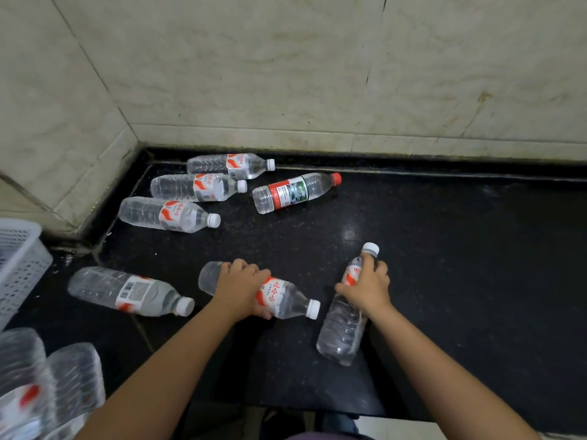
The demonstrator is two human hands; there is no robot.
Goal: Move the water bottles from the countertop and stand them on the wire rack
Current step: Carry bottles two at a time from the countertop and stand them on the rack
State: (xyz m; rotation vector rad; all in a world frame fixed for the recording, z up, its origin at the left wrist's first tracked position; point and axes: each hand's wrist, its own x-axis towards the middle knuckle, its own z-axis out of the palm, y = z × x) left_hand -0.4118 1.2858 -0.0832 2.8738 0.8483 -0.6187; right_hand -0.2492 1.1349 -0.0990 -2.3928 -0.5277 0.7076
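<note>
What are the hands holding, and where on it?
Left hand grips a lying bottle around its middle; right hand grips another bottle just below its cap.

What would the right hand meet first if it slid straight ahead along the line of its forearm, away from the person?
The right hand grips a white-capped bottle. Beyond it, up and to the left, lies bare black countertop; the red-capped bottle looks first in line, though depth is uncertain.

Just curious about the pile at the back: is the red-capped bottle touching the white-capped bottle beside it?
Apart. The head view shows a strip of dark countertop between the red-capped bottle and the nearest white-capped bottle.
</note>
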